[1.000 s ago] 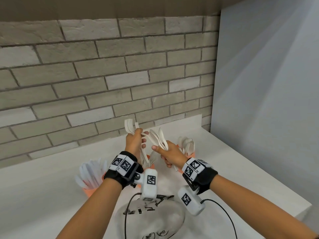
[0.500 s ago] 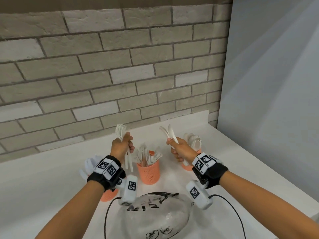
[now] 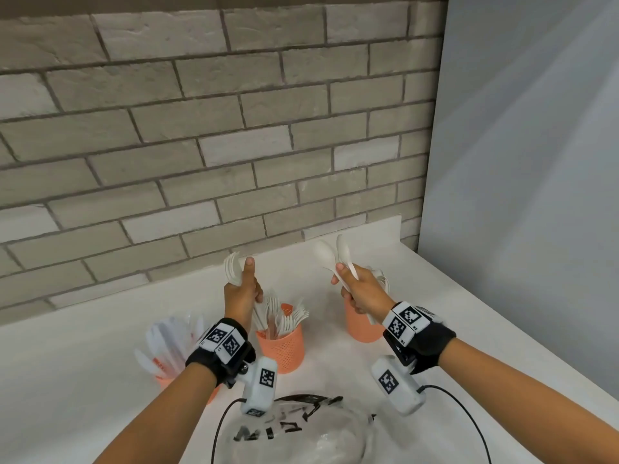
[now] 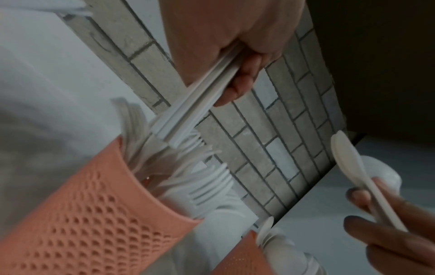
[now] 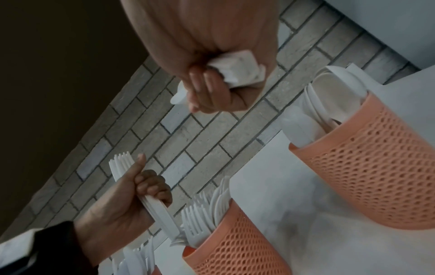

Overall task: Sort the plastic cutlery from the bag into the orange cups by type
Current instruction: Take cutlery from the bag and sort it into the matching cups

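My left hand (image 3: pixel 242 289) grips a bundle of white plastic forks (image 3: pixel 233 270), handles (image 4: pixel 188 113) pointing down over the middle orange cup (image 3: pixel 283 346), which holds several forks (image 4: pixel 207 178). My right hand (image 3: pixel 360 291) grips a few white spoons (image 3: pixel 335 254) just above the right orange cup (image 3: pixel 360 326), which holds spoons (image 5: pixel 329 100). A third orange cup (image 3: pixel 167 381) at the left holds white knives (image 3: pixel 169 339). The clear plastic bag (image 3: pixel 294 433) lies crumpled near the front edge, between my forearms.
The cups stand on a white counter (image 3: pixel 83 363) against a grey brick wall (image 3: pixel 234 145). A plain grey panel (image 3: pixel 519 195) closes off the right side. Black cables (image 3: pixel 469 420) run from the wrist cameras over the bag.
My hands were together sorting one mixed bundle a second ago. They have drawn apart, the left carrying the forks towards the middle cup and the right carrying the spoons towards the right cup.
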### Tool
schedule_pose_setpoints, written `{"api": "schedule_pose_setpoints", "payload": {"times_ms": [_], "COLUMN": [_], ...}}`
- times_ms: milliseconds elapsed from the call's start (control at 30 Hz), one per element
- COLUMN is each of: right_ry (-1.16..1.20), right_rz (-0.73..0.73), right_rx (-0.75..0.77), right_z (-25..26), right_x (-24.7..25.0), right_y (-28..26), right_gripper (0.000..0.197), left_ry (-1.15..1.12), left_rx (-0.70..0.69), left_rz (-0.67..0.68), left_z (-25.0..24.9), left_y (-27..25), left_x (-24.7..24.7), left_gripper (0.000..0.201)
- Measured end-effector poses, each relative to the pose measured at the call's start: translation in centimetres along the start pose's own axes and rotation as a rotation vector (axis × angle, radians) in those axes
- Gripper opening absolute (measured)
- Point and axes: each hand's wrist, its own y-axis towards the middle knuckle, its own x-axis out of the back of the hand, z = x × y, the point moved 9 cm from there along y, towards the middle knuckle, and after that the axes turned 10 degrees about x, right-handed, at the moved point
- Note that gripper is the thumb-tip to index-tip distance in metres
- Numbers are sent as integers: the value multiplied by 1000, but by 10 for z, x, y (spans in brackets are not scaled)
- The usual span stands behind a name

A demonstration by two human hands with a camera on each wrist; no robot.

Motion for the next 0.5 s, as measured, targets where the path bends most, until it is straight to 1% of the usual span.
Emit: {"api": "schedule_pose_setpoints", "payload": {"times_ms": [100, 233, 300, 400, 500], "right_ry": [20, -9, -25, -28, -15], "right_rz": [-38, -79, -82, -87, -102], "right_rx": [13, 43, 47, 60, 94], "right_z": [-1, -3, -5, -5, -3], "right_x": [7, 17, 20, 22, 22], "right_y": [1, 1, 2, 4, 6], "right_gripper": [36, 32, 28, 22, 18], "left_ry": [-9, -8, 1, 85, 183], "left_rx": [7, -24, -39, -102, -199], "left_rz": [16, 33, 48, 4, -59], "left_z": [12, 20, 27, 29, 21], "left_y": [5, 6, 9, 7, -5], "left_x": [-4, -9, -11, -11, -14], "left_gripper": [50, 19, 22, 24, 13]}}
